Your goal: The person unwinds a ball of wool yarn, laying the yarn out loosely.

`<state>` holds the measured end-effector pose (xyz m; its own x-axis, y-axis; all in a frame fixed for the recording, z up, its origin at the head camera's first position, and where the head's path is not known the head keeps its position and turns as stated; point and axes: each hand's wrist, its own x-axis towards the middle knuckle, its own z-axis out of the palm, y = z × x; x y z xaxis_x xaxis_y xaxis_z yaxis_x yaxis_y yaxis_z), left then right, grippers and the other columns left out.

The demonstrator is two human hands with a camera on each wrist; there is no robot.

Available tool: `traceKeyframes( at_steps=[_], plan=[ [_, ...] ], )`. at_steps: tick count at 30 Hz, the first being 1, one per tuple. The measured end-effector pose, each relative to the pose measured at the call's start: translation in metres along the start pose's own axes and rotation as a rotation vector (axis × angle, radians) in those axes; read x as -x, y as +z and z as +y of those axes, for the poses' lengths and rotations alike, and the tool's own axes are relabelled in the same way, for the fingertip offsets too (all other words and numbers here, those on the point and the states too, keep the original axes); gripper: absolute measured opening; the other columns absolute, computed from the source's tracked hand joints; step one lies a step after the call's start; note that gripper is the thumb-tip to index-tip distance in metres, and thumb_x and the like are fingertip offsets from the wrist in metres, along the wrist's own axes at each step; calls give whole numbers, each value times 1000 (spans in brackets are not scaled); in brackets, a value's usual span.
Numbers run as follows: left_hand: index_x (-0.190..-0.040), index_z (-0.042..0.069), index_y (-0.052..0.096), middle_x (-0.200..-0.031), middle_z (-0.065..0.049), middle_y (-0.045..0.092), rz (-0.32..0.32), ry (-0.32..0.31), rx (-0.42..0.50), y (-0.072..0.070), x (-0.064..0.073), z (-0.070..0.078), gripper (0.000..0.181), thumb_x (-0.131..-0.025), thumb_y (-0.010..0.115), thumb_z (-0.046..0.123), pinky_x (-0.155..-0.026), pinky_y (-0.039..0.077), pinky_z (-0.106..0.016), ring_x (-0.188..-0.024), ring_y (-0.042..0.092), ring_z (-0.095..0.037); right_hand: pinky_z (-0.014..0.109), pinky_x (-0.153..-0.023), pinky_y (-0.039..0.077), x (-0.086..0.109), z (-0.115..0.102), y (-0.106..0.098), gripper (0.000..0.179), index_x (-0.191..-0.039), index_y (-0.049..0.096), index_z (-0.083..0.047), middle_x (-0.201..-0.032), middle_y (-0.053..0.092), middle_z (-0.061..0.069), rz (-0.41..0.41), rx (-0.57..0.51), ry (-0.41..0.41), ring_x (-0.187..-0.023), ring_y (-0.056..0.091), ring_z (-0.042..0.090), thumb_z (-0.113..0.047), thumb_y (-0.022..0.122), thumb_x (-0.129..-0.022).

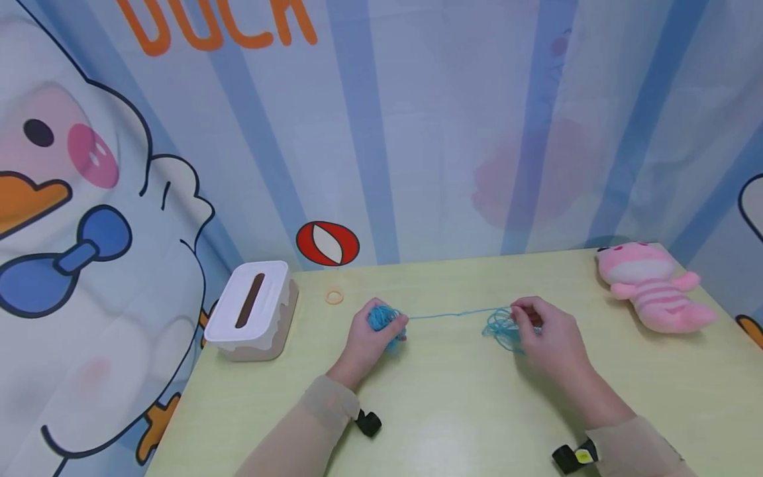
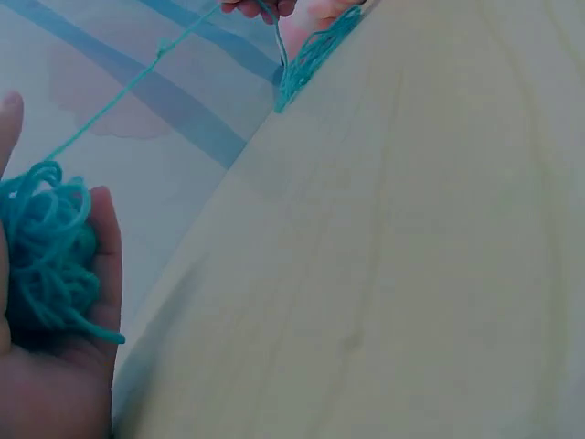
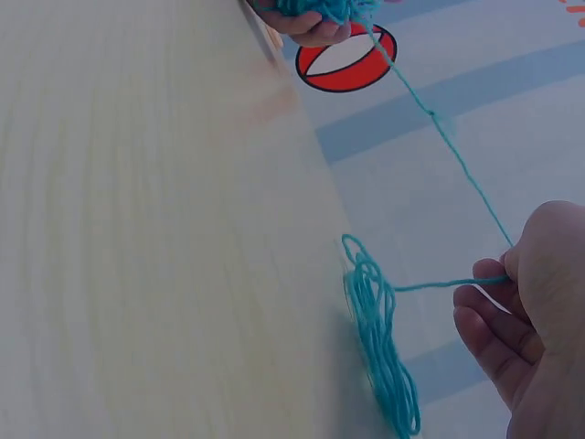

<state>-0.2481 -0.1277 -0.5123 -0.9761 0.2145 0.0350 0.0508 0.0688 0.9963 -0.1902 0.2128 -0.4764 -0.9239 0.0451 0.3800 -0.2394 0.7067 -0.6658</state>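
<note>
My left hand [image 1: 371,336] holds a loose ball of teal yarn [image 2: 50,261] in its palm, with the fingers and thumb curled round it. A single strand of yarn [image 1: 456,314] runs from that ball across to my right hand [image 1: 551,334]. There the thumb and fingertips pinch the strand. Below the right fingertips a looped heap of the same yarn [image 3: 377,343] lies on the table, joined to the pinched strand. A small knot [image 3: 432,113] shows partway along the stretched strand in the right wrist view.
The pale wooden table [image 1: 441,411] ends at a curtain [image 1: 429,132] printed with a duck. A white and beige tissue box [image 1: 253,311] stands at the left, near an orange ring [image 1: 334,295]. At the back right lies a pink striped plush toy [image 1: 652,285].
</note>
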Motion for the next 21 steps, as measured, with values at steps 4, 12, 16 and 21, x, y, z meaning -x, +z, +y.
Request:
traceKeyframes(
  at_steps=[4,12,16,21],
  plan=[
    [-118,11,53,-135,-19,75,-52,-5,147,0,2,0,39,-106,74,41,-91,69,-38,-102,81,-23,13,-75,52,1,12,-9,18,-118,76,-3,-101,82,10,26,21,8,-92,75,27,-15,67,-110],
    [-133,12,51,-106,-6,69,67,18,42,2,2,6,31,-114,59,35,-78,62,-26,-78,72,-16,19,-74,52,2,32,-23,21,-119,76,-4,-103,83,13,2,86,56,-90,72,25,-20,65,-111],
    [-148,9,55,-114,-5,69,88,7,8,1,1,4,45,-110,68,29,-83,63,-25,-84,74,-16,22,-72,50,4,40,-28,21,-118,76,-4,-101,82,13,0,111,77,-87,68,22,-20,65,-111],
    [-138,4,63,-118,-16,76,33,-2,70,1,2,4,36,-106,75,18,-92,67,-31,-95,83,-20,27,-70,48,4,48,-32,20,-116,76,-1,-95,79,13,-8,155,79,-81,63,21,-17,65,-109]
  ],
)
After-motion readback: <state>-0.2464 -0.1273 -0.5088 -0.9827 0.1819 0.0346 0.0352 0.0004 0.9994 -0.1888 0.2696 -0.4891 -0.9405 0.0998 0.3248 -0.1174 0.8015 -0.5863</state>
